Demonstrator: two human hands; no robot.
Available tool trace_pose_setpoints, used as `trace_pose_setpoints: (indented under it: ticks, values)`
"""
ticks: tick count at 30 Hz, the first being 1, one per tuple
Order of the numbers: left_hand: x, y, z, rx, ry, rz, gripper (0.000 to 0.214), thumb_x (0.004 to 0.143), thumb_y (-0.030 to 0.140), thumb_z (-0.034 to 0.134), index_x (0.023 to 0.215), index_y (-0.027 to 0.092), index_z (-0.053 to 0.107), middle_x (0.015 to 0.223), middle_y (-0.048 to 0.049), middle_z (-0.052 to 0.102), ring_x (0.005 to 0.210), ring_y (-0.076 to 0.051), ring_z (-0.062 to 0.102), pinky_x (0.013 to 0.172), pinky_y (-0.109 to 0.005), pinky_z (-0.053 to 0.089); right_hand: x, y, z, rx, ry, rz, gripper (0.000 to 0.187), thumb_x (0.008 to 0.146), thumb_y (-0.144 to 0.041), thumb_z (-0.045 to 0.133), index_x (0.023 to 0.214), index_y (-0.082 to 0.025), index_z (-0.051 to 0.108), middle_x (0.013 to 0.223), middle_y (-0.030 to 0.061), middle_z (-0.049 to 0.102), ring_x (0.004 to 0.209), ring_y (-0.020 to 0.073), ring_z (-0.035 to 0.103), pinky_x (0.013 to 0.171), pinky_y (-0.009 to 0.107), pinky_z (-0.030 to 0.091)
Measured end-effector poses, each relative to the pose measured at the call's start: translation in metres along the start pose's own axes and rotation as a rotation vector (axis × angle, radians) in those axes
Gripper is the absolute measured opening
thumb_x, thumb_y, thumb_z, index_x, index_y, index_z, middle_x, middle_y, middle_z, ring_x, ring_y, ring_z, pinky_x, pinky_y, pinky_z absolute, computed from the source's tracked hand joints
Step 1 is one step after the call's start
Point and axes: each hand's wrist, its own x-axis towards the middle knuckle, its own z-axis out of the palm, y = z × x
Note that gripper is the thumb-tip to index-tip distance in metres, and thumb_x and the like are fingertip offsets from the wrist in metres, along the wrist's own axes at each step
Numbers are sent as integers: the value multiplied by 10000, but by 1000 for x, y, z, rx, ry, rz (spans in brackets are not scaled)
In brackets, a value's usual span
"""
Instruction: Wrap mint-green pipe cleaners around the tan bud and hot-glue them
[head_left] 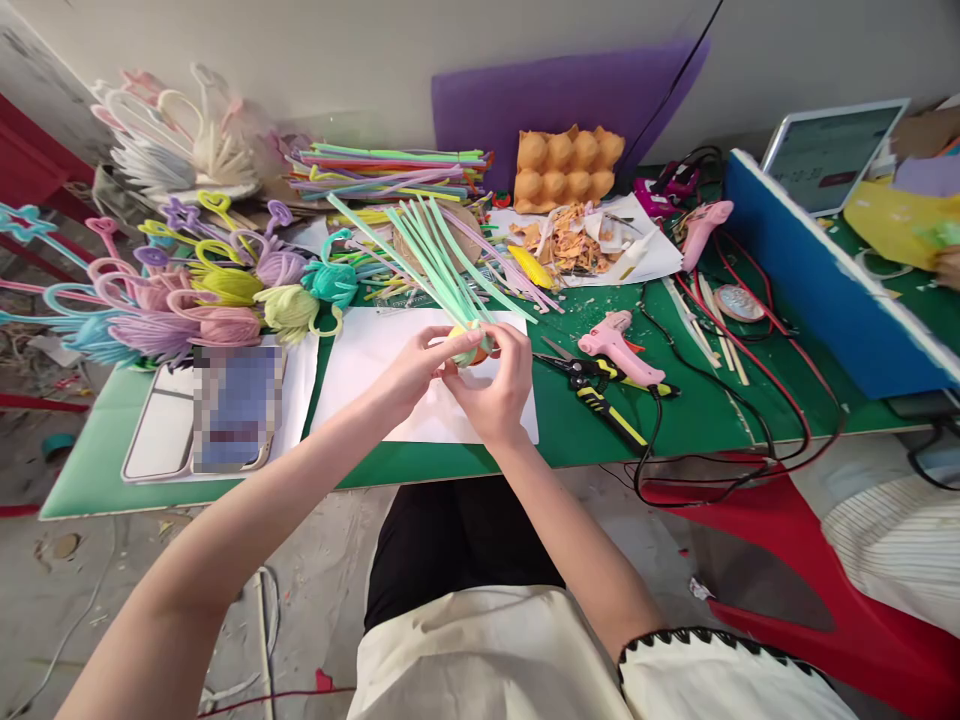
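Landmark: the white sheet (345, 385) on the green table in front of you. Your hands are together above its right half, both closed on one object, the bundle of mint-green stems (439, 250).

Left hand (405, 378): fingers drawn in around the bundle's base, one digit laid along it; no wide gap between thumb and fingers. Right hand (500, 392): fingers bent over the base from the other side, thumb reaching across below, its tip close to your left fingers. At the grip, a small yellow and orange part shows between your fingers; most of it is hidden, so you cannot tell its shape.

The stems fan up and away from you, tilted left, their free ends past the far edge of the sheet.

Right of the sheet: black-and-yellow pliers (611, 412) just beside it, with a pink glue gun (622, 350) beyond them. Left of the sheet: a phone (236, 400). Beyond its far left corner: a group of looped, fuzzy figures (225, 285). Well beyond its far edge: an orange egg tray (568, 165), standing on its side.
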Motion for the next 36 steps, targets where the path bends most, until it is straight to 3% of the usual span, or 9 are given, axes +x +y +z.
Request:
trace_pose_setpoints:
  ticks: [4, 8, 10, 13, 15, 17, 22, 26, 36]
  values:
    - [1, -3, 0, -55, 27, -9, 602, 625, 479, 959, 1005, 198, 585, 907, -24, 729, 903, -197, 685, 736, -290, 423, 0, 0, 1, 42, -1, 14, 443, 893, -287, 686, 1290, -276, 490, 1150, 114, 626, 1055, 273, 656, 842, 443, 610]
    - [8, -6, -7, 5, 102, 62, 745, 554, 430, 986, 1114, 203, 549, 959, -40, 730, 946, -237, 722, 808, -334, 491, -2, 2, 0, 123, -129, 63, 472, 920, -270, 678, 1336, -291, 457, 1228, 124, 611, 1154, 277, 638, 883, 455, 614]
    - [14, -9, -17, 134, 197, 171, 757, 559, 455, 969, 1130, 223, 531, 997, -39, 719, 931, -244, 714, 783, -356, 503, -2, 5, -4, 181, -204, 95, 525, 919, -271, 684, 1381, -292, 436, 1299, 134, 595, 1215, 285, 619, 928, 478, 607]
    - [26, -16, -36, 494, 323, 485, 799, 508, 375, 984, 1154, 251, 531, 1123, -41, 709, 1089, -272, 667, 890, -400, 488, 2, 9, -14, 276, -273, 147, 470, 936, -246, 638, 1377, -288, 480, 1304, 123, 600, 1178, 267, 636, 942, 475, 601]
    - [31, -22, -48, 680, 287, 586, 796, 560, 383, 971, 1209, 249, 530, 1260, -68, 671, 1118, -278, 652, 959, -438, 479, 7, 13, -21, 337, -314, 167, 332, 959, -221, 593, 1285, -283, 564, 1199, 89, 635, 1054, 224, 673, 889, 423, 613]
    - [34, -29, -55, 786, 234, 631, 810, 595, 354, 954, 1270, 249, 519, 1268, -73, 660, 1144, -290, 634, 980, -453, 481, 12, 18, -24, 367, -394, 163, 252, 955, -224, 622, 1201, -273, 615, 1124, 65, 654, 963, 195, 687, 840, 378, 618]
    - [30, -42, -52, 876, 180, 670, 806, 655, 234, 880, 1366, 249, 500, 1255, -79, 650, 1209, -304, 564, 1000, -451, 489, 18, 30, -22, 344, -570, 115, 143, 911, -194, 717, 1038, -245, 679, 996, 41, 699, 914, 194, 699, 794, 336, 602]
    - [28, -41, -49, 897, 132, 697, 800, 673, 211, 856, 1383, 246, 489, 1286, -78, 643, 1223, -303, 553, 1037, -457, 479, 15, 35, -21, 330, -526, 82, 82, 928, -166, 682, 901, -242, 681, 908, 27, 710, 855, 187, 698, 780, 333, 581]
    - [36, -48, -54, 994, 96, 795, 705, 711, 183, 823, 1328, 247, 488, 1371, -89, 620, 1249, -300, 556, 1083, -475, 466, 10, 37, -19, 385, -545, 145, 25, 916, -227, 639, 903, -239, 621, 893, 31, 706, 839, 188, 693, 740, 330, 586]
